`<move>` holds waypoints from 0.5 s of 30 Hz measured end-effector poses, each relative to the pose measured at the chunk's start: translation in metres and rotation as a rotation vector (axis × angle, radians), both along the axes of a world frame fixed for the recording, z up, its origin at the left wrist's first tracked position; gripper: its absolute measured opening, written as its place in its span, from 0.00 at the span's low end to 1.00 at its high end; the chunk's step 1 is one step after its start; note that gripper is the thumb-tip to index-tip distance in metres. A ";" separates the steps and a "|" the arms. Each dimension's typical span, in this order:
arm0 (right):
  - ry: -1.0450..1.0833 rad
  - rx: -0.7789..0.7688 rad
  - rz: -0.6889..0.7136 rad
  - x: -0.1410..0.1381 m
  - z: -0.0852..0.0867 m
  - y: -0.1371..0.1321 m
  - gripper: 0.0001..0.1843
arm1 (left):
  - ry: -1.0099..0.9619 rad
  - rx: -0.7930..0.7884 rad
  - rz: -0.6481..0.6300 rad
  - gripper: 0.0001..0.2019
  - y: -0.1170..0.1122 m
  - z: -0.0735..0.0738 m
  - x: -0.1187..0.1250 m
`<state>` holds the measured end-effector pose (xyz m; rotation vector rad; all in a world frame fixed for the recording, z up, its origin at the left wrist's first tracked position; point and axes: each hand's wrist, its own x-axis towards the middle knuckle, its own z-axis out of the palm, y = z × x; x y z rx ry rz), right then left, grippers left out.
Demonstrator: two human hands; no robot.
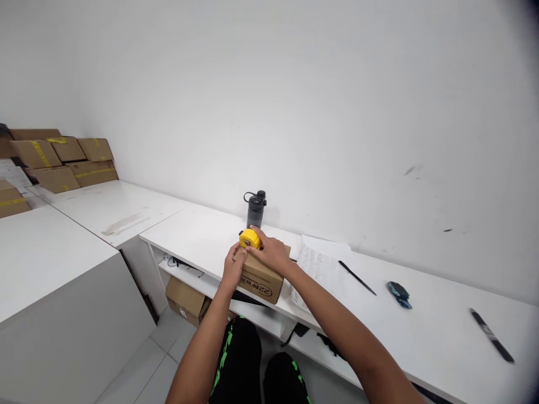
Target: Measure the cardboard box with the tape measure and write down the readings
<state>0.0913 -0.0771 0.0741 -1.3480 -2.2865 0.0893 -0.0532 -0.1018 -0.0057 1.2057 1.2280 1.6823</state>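
A small brown cardboard box (260, 280) with dark print on its front sits at the near edge of the white table (421, 331). My left hand (234, 266) grips the box's left end, fingers curled round it. My right hand (269, 251) rests on top of the box, fingers closed on a yellow tape measure (250, 238) held at the box's far left corner. Just behind stands a dark grey bottle (255, 210) with a loop on its lid.
Printed papers (318, 264) lie to the right of the box, then a black pen (357, 277), a small dark blue object (398, 294) and a black marker-like stick (491, 335). Cardboard boxes (59, 160) are stacked at the far left; another carton (185, 300) sits under the table.
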 end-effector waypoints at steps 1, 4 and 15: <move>-0.006 -0.021 0.001 0.002 0.002 0.002 0.36 | 0.014 0.006 0.011 0.20 0.000 0.000 0.001; -0.024 -0.072 0.000 0.009 0.007 0.004 0.35 | 0.048 0.008 0.072 0.18 0.001 0.003 0.003; 0.035 -0.138 -0.087 0.113 -0.005 -0.033 0.33 | 0.068 -0.053 0.122 0.19 0.003 0.009 0.006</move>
